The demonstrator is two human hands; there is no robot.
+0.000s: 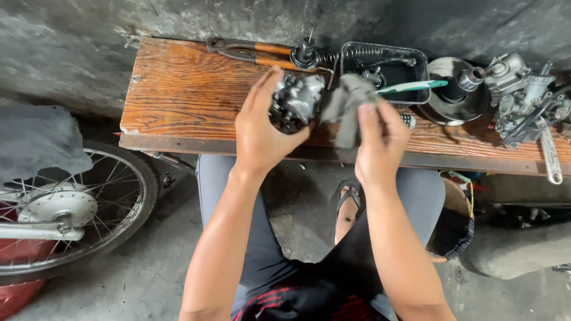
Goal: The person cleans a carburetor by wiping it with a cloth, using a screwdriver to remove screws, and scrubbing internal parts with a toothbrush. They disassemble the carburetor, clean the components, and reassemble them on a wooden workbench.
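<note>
Forearms and grey-trousered knees fill the bottom of the view, one sandalled foot (347,202) on the concrete floor between them. Both hands are raised just in front of the wooden desk (178,95). Left hand (260,128) has its grip wrapped around a small dark engine part (295,102), thumb on the near side, fingers curled over the top. Right hand (377,142) pinches a grey rag (348,110) between thumb and fingertips, pressed up against the right side of the part; the touching edge is blurred. A green-handled toothbrush (410,87) sticks out right of the rag; whether the right hand also holds it cannot be told.

Relative to the desk: pliers with orange handles (253,52) and a spring (324,57) lie along its far edge, a black tray (386,65) sits far-centre, a round metal disc (455,89) right of the tray, a second metal engine part (523,95) and a wrench (550,154) at the right end. A spoked wheel (71,208) stands left of and below the desk.

Risk: the part is held in mid-air past the desk's near edge, so a greasy one-handed grip could let it drop onto the floor or the foot. The rag could snag on small protruding bits and bend them.
</note>
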